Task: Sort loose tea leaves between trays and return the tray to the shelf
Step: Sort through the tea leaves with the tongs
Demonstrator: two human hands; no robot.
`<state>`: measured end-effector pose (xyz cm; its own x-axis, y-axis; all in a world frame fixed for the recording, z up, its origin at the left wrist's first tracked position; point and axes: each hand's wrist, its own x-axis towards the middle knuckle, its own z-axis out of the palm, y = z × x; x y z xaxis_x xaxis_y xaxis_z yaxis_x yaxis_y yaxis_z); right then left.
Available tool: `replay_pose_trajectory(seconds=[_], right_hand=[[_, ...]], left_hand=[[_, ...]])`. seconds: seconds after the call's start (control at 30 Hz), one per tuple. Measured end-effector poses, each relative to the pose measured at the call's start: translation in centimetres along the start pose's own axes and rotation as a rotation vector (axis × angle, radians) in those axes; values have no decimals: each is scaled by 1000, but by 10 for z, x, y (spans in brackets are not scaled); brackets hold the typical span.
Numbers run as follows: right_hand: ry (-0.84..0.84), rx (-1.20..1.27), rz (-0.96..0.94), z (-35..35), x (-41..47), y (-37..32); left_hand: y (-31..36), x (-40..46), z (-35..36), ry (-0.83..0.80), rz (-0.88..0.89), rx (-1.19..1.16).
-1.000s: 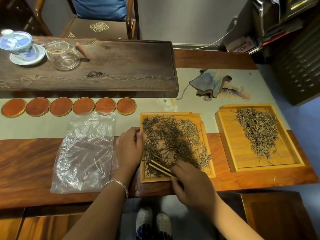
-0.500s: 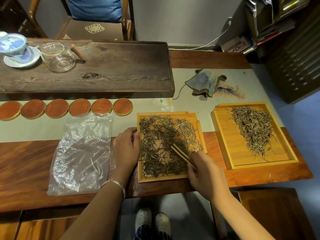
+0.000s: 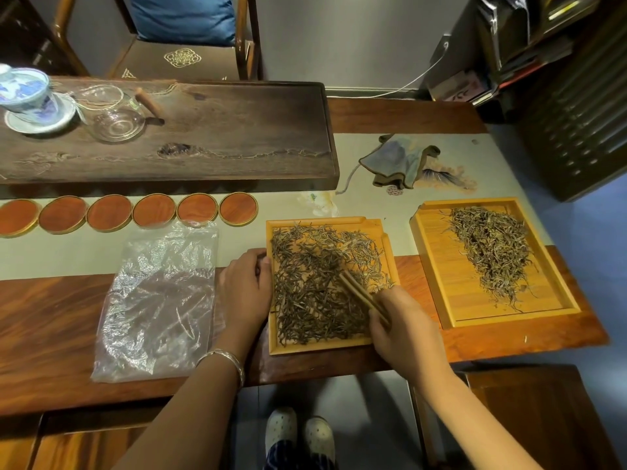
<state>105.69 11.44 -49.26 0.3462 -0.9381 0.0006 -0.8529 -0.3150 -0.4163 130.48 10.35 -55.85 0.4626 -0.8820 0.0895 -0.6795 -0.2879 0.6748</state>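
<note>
A yellow wooden tray (image 3: 341,347) lies in front of me, covered with dark loose tea leaves (image 3: 315,286). My left hand (image 3: 242,291) grips its left rim. My right hand (image 3: 405,329) holds wooden tweezers (image 3: 361,295) whose tips rest among the leaves near the tray's right side. To the right lies a second yellow tray (image 3: 437,269) with a paler heap of tea leaves (image 3: 492,252) along its right half.
A crumpled clear plastic bag (image 3: 159,300) lies left of my left hand. Several round orange coasters (image 3: 152,212) line the runner. Behind are a dark wooden tea board (image 3: 220,130) with a gaiwan (image 3: 29,96) and glass pitcher (image 3: 112,117), a folded cloth (image 3: 400,162) and a dark shelf unit (image 3: 576,106) at right.
My right hand has moved the tweezers from the tray's near edge up and right through the leaves. My left hand has stayed on the left rim.
</note>
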Motion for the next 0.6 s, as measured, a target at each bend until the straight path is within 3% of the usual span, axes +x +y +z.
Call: replay_pose_trajectory(seconds=[0.13,0.6], right_hand=[[-4,-115,37,-4,6,11],[90,-108,43,-8,69,32]], left_hand=[[-1,0,1,3,-1,8],[1,0,0,-5,-18,6]])
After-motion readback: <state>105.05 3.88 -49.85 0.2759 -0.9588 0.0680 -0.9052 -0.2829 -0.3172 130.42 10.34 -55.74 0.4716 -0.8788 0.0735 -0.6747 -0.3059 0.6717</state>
